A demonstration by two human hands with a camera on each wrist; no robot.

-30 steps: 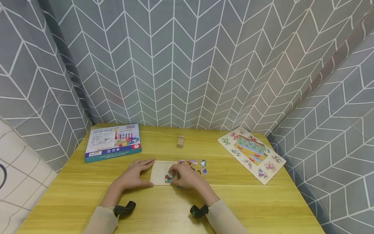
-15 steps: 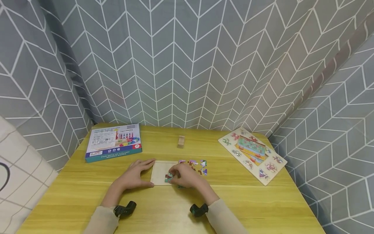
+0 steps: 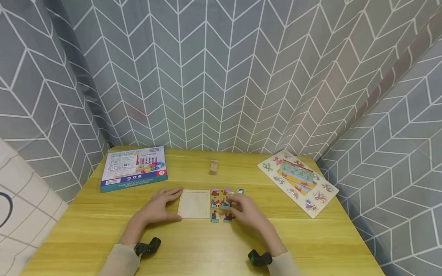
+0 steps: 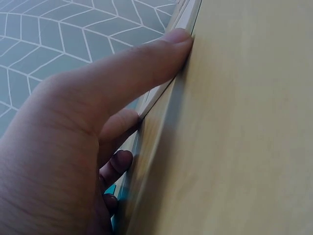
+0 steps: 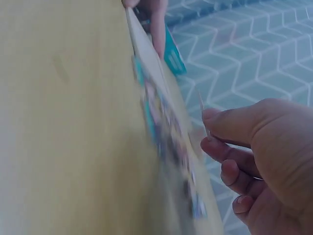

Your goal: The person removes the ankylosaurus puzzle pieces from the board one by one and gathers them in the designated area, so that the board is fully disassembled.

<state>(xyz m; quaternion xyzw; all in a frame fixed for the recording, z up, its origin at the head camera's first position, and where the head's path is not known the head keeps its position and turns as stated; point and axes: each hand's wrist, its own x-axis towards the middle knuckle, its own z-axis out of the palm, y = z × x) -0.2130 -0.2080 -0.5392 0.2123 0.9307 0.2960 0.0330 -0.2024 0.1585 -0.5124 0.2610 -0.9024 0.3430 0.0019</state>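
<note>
A shallow square wooden puzzle tray (image 3: 193,205) lies bare on the table. My left hand (image 3: 159,206) spans its left side, thumb at the near corner and fingertips at the far one. The left wrist view shows the thumb laid straight along the tray's pale edge (image 4: 155,95). Right of the tray, several printed jigsaw pieces (image 3: 215,204) lie loosely grouped. My right hand (image 3: 246,211) is over the right part of that group. Between its thumb and forefinger it pinches a thin puzzle piece (image 5: 202,102), seen edge-on in the right wrist view; its picture is hidden there.
A flat boxed set (image 3: 134,168) lies at the back left. A small wooden block (image 3: 213,167) is behind the tray. At the back right, a pale board with animal pictures (image 3: 271,176) bears printed cards (image 3: 297,174). A patterned curtain (image 3: 207,76) hangs behind the table.
My right hand has moved right with the puzzle piece, from the tray's near right corner to over the loose pieces, leaving the tray bare. My left hand stays put.
</note>
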